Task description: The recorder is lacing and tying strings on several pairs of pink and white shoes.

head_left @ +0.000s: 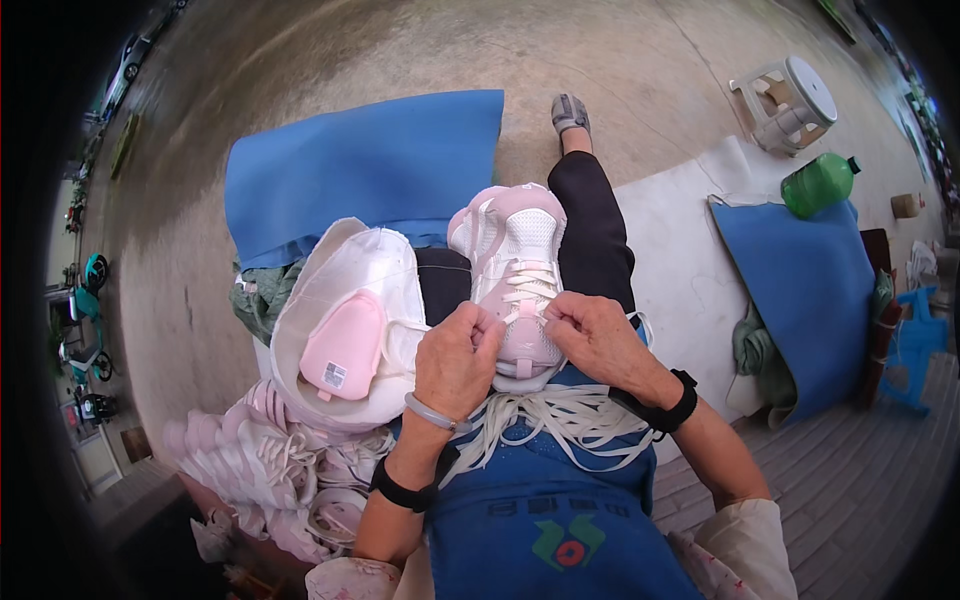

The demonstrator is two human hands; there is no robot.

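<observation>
A pink and white sneaker (530,250) lies across my lap, its toe pointing away from me. Cream lace crosses the upper part of its tongue in several rows. On the shoe's left side, my left hand (455,355) is closed in a pinch on a shoelace (402,338), part of which loops out to the left. My right hand (600,340) pinches lace on the other side, and a loop shows beyond its wrist. Both hands are close to the shoe's eyelets. Just behind the heel, a bundle of loose cream laces (560,425) spreads over my blue apron (540,500).
Left of my lap, a white tray-like holder (290,340) contains a pink padded piece (345,345) with a small label. Pink and white shoes (250,450) are piled below it. Blue sheets (370,150) lie ahead; a white stool (795,105) and green bottle (820,185) stand right.
</observation>
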